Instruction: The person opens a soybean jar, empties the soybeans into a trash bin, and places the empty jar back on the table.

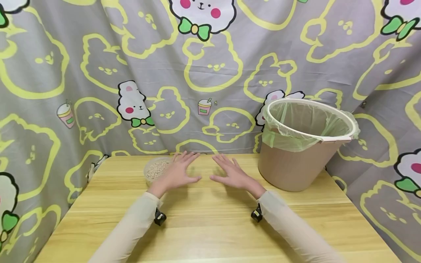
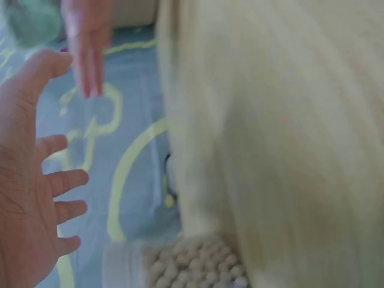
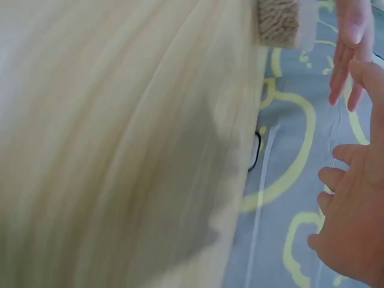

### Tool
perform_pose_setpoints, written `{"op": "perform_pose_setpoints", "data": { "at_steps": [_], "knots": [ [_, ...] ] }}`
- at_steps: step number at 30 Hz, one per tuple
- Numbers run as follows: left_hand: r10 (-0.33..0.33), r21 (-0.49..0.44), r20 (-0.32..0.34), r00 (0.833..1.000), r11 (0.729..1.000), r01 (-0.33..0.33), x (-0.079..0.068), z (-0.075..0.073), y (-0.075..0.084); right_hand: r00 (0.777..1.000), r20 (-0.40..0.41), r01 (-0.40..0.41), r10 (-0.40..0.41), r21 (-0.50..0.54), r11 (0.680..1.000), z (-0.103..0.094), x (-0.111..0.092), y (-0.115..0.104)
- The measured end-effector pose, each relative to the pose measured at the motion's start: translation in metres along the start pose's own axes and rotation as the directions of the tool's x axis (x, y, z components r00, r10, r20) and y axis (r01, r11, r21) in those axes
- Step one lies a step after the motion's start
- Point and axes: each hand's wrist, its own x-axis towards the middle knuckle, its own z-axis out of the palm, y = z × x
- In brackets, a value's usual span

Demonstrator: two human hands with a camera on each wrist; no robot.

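Note:
My left hand (image 1: pixel 175 173) hovers over the table with its fingers spread and holds nothing. Just left of it, partly covered by it in the head view, stands a clear round tub (image 1: pixel 147 171) of small pale beige beans or pellets (image 1: pixel 157 168); their exact kind is unclear. In the left wrist view the tub's pale contents (image 2: pixel 195 264) show below the hand. My right hand (image 1: pixel 234 175) is held up opposite the left, fingers extended, nothing in it. A gap separates the two hands. The right hand is nearest to a beige waste bin (image 1: pixel 292 168).
A thin green bag (image 1: pixel 286 140) lines the bin, folded over its white rim ring (image 1: pixel 296 133). The bin stands at the table's back right. Behind and beside the wooden table (image 1: pixel 210 226) hangs a grey patterned curtain (image 1: pixel 217 58). A small black camera sits on each wrist.

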Motion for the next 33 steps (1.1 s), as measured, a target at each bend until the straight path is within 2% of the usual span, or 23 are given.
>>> {"op": "perform_pose_setpoints", "data": {
  "at_steps": [3, 5, 7, 11, 13, 15, 18, 23, 28, 31, 33],
  "knots": [
    [-0.049, -0.103, -0.026, 0.998, 0.994, 0.046, -0.006, -0.012, -0.012, 1.000, 0.023, -0.015, 0.011, 0.188, 0.982, 0.007, 0.005, -0.005],
    [-0.095, -0.166, -0.039, 0.995, 0.982, 0.087, -0.012, -0.023, -0.024, 0.999, 0.045, -0.021, 0.007, 0.327, 0.945, 0.011, 0.011, -0.012],
    [-0.135, -0.240, -0.037, 0.990, 0.963, 0.122, -0.018, -0.032, -0.037, 0.998, 0.062, -0.027, -0.002, 0.460, 0.888, 0.015, 0.018, -0.020],
    [-0.173, -0.379, -0.002, 0.985, 0.911, 0.160, -0.030, -0.046, -0.061, 0.999, 0.054, -0.035, -0.003, 0.672, 0.739, 0.020, 0.030, -0.036],
    [-0.173, -0.438, 0.020, 0.985, 0.884, 0.164, -0.037, -0.049, -0.073, 0.999, 0.041, -0.036, 0.008, 0.735, 0.677, 0.024, 0.035, -0.043],
    [-0.169, -0.488, 0.039, 0.985, 0.857, 0.166, -0.045, -0.048, -0.085, 0.999, 0.030, -0.037, 0.023, 0.767, 0.640, 0.028, 0.040, -0.050],
    [-0.159, -0.557, 0.059, 0.986, 0.814, 0.165, -0.058, -0.042, -0.101, 0.999, 0.034, -0.053, 0.042, 0.788, 0.614, 0.037, 0.048, -0.055],
    [-0.130, -0.642, 0.088, 0.988, 0.750, 0.156, -0.072, -0.028, -0.123, 0.997, 0.053, -0.076, 0.056, 0.819, 0.569, 0.049, 0.062, -0.059],
    [-0.125, -0.683, 0.112, 0.986, 0.711, 0.168, -0.077, -0.018, -0.136, 0.995, 0.072, -0.096, 0.065, 0.837, 0.538, 0.060, 0.074, -0.067],
    [-0.144, -0.698, 0.131, 0.981, 0.689, 0.195, -0.076, -0.011, -0.141, 0.992, 0.102, -0.129, 0.080, 0.835, 0.535, 0.070, 0.079, -0.074],
    [-0.161, -0.698, 0.136, 0.977, 0.684, 0.210, -0.075, -0.008, -0.144, 0.989, 0.117, -0.147, 0.089, 0.830, 0.539, 0.077, 0.081, -0.077]
  ]
}}
